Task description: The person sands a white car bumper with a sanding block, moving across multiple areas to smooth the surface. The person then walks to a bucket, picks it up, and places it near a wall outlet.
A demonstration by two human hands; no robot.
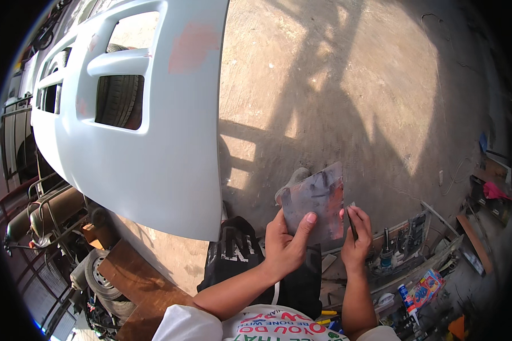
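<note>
My left hand (290, 238) grips a thin, flat, rectangular plate (318, 190) smeared with dark and pinkish-red stains, thumb on its top face. My right hand (355, 236) is closed on a small, thin spreader (352, 219) at the plate's right edge, with a pink dab near the fingertips. To the left is a large white molded car body panel (176, 159) with square openings and pink filler patches (192, 48).
A tire (116, 99) shows through the panel. At lower left are rusty tanks (57, 207), stacked wheels (105, 275) and brown boards (131, 267). Tools, tubes (407, 298) and scrap boards (475, 241) lie at lower right on the concrete floor (381, 85), which carries shadows.
</note>
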